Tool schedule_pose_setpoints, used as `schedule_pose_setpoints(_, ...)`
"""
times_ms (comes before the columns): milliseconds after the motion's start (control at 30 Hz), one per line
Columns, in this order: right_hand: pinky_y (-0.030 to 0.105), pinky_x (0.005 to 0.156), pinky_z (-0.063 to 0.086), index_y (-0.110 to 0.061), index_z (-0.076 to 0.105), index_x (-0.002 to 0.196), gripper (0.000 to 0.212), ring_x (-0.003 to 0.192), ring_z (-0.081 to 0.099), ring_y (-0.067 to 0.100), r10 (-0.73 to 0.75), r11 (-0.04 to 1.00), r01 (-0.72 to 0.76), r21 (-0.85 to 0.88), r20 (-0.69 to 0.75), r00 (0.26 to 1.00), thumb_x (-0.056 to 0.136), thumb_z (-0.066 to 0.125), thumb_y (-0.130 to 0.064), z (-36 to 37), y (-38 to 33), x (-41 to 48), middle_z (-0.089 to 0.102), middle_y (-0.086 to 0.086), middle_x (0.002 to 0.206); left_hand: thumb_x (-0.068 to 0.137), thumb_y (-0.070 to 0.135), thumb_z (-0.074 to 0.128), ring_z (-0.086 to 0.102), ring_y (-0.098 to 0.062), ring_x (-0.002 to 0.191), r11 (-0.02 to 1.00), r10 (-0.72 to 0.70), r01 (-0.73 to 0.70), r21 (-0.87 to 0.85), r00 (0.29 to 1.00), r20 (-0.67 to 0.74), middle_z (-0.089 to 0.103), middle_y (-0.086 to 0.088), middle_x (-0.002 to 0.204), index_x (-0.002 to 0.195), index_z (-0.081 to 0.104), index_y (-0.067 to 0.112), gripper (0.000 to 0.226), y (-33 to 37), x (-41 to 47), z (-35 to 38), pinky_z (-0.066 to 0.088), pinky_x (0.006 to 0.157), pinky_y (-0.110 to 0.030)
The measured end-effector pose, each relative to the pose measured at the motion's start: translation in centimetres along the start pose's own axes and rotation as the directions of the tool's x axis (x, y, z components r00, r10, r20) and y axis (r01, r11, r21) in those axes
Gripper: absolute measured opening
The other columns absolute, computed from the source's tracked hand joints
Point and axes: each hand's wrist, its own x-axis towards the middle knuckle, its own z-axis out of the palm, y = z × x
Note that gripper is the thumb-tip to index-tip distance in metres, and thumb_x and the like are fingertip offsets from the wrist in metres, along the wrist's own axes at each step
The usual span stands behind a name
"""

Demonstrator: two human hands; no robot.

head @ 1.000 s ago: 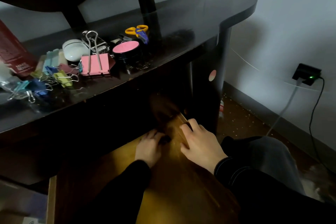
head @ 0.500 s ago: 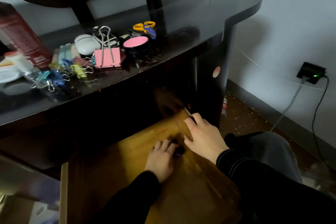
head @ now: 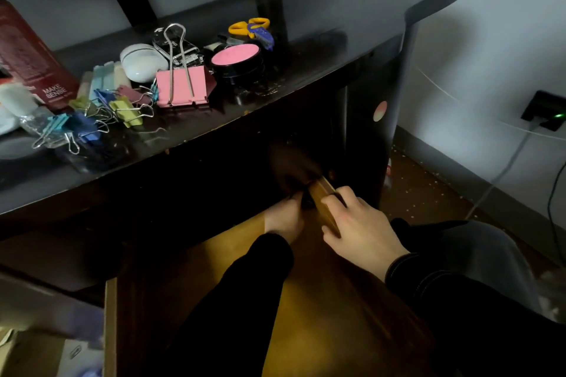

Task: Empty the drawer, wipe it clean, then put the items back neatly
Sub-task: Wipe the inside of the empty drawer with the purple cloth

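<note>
L hand (head: 283, 219) has gone deeper since 0.5 s ago, now at the back-right corner of the open drawer (head: 330, 309) by a small dark thing (head: 307, 202); too dark to tell if it's gripped. R hand (head: 360, 225) curls over the drawer's side wall. Risk, imo: thing gets shoved behind the drawer unseen, or a jolt shakes binder clips (head: 122, 107) off the counter (head: 337, 9).
</note>
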Motion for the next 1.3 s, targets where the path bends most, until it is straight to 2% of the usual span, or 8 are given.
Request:
schedule_pose_setpoints(100,0.033,0.072,0.058,-0.021,0.044,0.135,0.045,0.103,0.056,0.021,0.004,1.0,-0.004,-0.002,0.008,1.0,0.097,0.053,-0.044,-0.4,-0.3,-0.1,0.037,0.001,0.132,0.093,0.02,0.05,0.045,-0.029,0.125,0.999,0.035,-0.035,-0.014,0.999,0.017,0.045,0.001,0.142,0.14,0.046,0.027,0.047,0.2,-2.0,0.1,0.045,0.097,-0.041)
schedule_pose_setpoints(367,0.031,0.075,0.057,-0.02,0.043,0.133,0.043,0.107,0.057,0.023,-0.006,1.0,0.007,-0.02,0.015,1.0,0.098,0.05,-0.045,-0.8,-0.5,-0.3,0.036,0.003,0.135,0.093,0.035,0.043,0.037,-0.026,0.119,0.934,0.352,-0.356,0.031,0.931,0.102,0.04,0.004,0.136,0.141,0.04,0.032,0.049,-0.7,-11.4,2.0,0.042,0.095,-0.044)
schedule_pose_setpoints(567,0.029,0.071,0.057,-0.022,0.043,0.133,0.044,0.104,0.056,0.02,-0.008,1.0,0.008,-0.005,0.013,1.0,0.098,0.051,-0.046,-0.2,-0.1,-0.1,0.035,0.001,0.133,0.094,0.029,0.049,0.047,-0.026,0.121,0.99,0.138,-0.138,-0.016,0.99,0.021,0.046,0.002,0.139,0.138,0.048,0.033,0.044,-1.4,-3.6,0.3,0.045,0.098,-0.037)
schedule_pose_setpoints(767,0.03,0.07,0.056,-0.021,0.044,0.134,0.044,0.1,0.056,0.02,-0.009,1.0,0.009,0.003,0.005,1.0,0.097,0.052,-0.043,0.1,0.0,0.1,0.037,0.001,0.133,0.091,0.016,0.054,0.062,-0.027,0.106,0.994,-0.09,0.09,-0.066,0.996,0.015,0.062,-0.007,0.122,0.127,0.056,0.019,0.037,1.1,0.6,-0.1,0.05,0.082,-0.033)
schedule_pose_setpoints(867,0.031,0.069,0.056,-0.021,0.045,0.132,0.044,0.101,0.057,0.022,-0.01,1.0,0.01,-0.012,0.002,1.0,0.096,0.053,-0.044,-0.1,-0.2,0.0,0.037,0.002,0.132,0.09,0.026,0.055,0.045,-0.032,0.124,1.0,-0.024,0.024,-0.001,1.0,0.006,0.045,-0.008,0.137,0.135,0.049,0.018,0.046,2.2,-2.3,0.2,0.046,0.095,-0.042)
schedule_pose_setpoints(1067,0.032,0.074,0.057,-0.02,0.045,0.13,0.043,0.105,0.057,0.021,-0.011,0.999,0.011,-0.03,0.002,1.0,0.096,0.053,-0.045,-0.4,-0.4,-0.3,0.037,0.001,0.132,0.088,0.024,0.052,0.037,-0.035,0.126,0.932,0.358,-0.361,0.038,0.93,0.08,0.036,-0.011,0.148,0.148,0.039,0.015,0.062,3.1,-10.6,2.1,0.036,0.105,-0.051)
schedule_pose_setpoints(1200,0.03,0.072,0.056,-0.021,0.044,0.132,0.044,0.105,0.057,0.021,-0.015,1.0,0.015,-0.026,-0.005,1.0,0.096,0.052,-0.046,-0.2,-0.2,-0.2,0.036,0.001,0.134,0.084,0.017,0.061,0.04,-0.03,0.13,0.966,0.247,-0.245,-0.079,0.969,0.017,0.041,-0.008,0.146,0.147,0.034,0.019,0.069,1.3,-8.2,1.4,0.042,0.106,-0.043)
schedule_pose_setpoints(1300,0.029,0.071,0.056,-0.022,0.044,0.134,0.045,0.103,0.057,0.02,-0.013,1.0,0.012,-0.017,-0.012,1.0,0.096,0.052,-0.045,0.1,0.1,-0.1,0.036,0.001,0.133,0.089,0.019,0.06,0.052,-0.029,0.121,0.983,0.08,-0.09,-0.161,0.995,-0.067,0.051,-0.008,0.136,0.141,0.044,0.021,0.054,-0.1,-3.7,0.5,0.045,0.099,-0.036)
